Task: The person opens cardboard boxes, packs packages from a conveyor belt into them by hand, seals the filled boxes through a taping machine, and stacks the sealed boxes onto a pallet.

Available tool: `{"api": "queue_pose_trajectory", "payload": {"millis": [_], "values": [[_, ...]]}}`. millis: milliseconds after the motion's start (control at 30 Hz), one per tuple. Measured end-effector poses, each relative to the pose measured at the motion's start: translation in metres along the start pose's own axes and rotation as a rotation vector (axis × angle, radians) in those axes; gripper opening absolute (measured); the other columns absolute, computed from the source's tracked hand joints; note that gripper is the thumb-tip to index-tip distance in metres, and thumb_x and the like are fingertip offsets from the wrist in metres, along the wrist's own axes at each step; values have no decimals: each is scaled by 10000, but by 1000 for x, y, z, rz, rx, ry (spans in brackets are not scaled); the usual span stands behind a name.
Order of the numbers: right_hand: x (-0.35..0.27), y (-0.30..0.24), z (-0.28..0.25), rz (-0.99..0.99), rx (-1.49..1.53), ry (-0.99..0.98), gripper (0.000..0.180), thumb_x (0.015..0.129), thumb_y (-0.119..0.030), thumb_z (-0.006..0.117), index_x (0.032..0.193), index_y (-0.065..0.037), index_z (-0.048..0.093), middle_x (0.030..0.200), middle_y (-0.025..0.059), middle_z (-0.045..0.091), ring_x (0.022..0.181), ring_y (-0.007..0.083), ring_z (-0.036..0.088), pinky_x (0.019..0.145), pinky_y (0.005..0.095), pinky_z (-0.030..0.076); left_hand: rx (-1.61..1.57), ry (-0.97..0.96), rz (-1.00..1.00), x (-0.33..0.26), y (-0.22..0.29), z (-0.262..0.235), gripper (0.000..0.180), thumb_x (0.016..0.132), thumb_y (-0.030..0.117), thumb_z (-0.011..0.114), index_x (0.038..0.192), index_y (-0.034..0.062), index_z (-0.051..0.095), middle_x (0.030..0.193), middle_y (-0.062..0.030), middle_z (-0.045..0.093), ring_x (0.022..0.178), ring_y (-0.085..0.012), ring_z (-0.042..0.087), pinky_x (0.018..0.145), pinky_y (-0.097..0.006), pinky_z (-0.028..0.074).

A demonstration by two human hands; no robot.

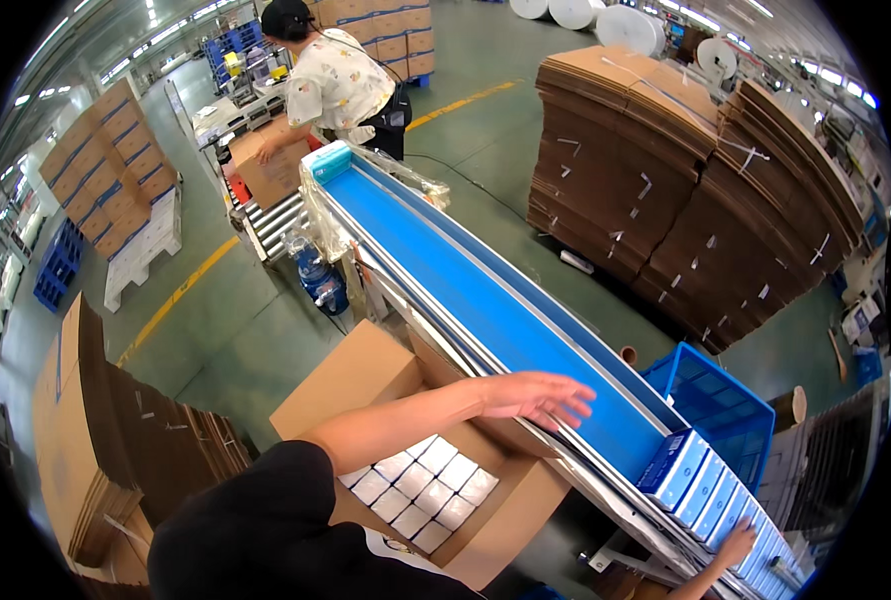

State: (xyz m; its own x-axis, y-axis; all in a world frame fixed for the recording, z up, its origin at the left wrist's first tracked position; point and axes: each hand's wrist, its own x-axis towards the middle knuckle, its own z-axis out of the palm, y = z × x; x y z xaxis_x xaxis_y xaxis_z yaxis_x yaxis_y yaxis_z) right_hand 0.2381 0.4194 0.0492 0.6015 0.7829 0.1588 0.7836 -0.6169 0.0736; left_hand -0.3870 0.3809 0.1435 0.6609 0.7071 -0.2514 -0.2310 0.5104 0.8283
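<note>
My left hand [537, 397] reaches over the near rail of the blue conveyor belt [475, 285], its fingers stretched out and nothing in them. At the belt's lower right end stands a tight row of blue-and-white packs [673, 468], probably tissue. My right hand [735, 545] is closed over packs farther down that row; its fingertips are partly hidden. Below my left forearm, an open cardboard box [495, 520] holds a layer of white-topped packs [433, 497]. A lone teal pack [327, 161] sits at the belt's far end.
A person [340, 85] handles a carton [268, 170] by the roller conveyor [270, 228]. Flattened cardboard stacks stand at right [655, 190] and left [115, 430]. A blue crate [720, 400] is beyond the belt. Boxed pallets [115, 165] stand farther off.
</note>
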Motion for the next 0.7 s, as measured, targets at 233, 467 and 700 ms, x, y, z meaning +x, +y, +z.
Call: {"api": "queue_pose_trajectory", "payload": {"millis": [233,467,700], "values": [[-45,-76,-33,-216,550,-7,663,865,-471,485,1262,56,418,1269,230,466,1162,351,449,987,355,326,228,369,57,70,-10,-10,629,884,413,512,1372,85,290,1313,-119,429,1221,-231,407,974,-399,358],[-69,-103,-52,-379,953,-607,661,858,-400,546,1279,81,375,1244,183,488,1135,258,465,977,308,312,384,167,-147,110,-13,33,861,785,393,645,1393,21,161,1346,-210,328,1254,-319,322,1000,-437,318],[-163,-222,-89,-341,1017,-513,818,700,-467,685,1260,47,382,1162,219,537,1082,314,514,941,347,362,698,670,103,90,-27,-63,857,600,296,819,1225,-85,372,1175,-208,510,1108,-267,496,959,-327,384]]}}
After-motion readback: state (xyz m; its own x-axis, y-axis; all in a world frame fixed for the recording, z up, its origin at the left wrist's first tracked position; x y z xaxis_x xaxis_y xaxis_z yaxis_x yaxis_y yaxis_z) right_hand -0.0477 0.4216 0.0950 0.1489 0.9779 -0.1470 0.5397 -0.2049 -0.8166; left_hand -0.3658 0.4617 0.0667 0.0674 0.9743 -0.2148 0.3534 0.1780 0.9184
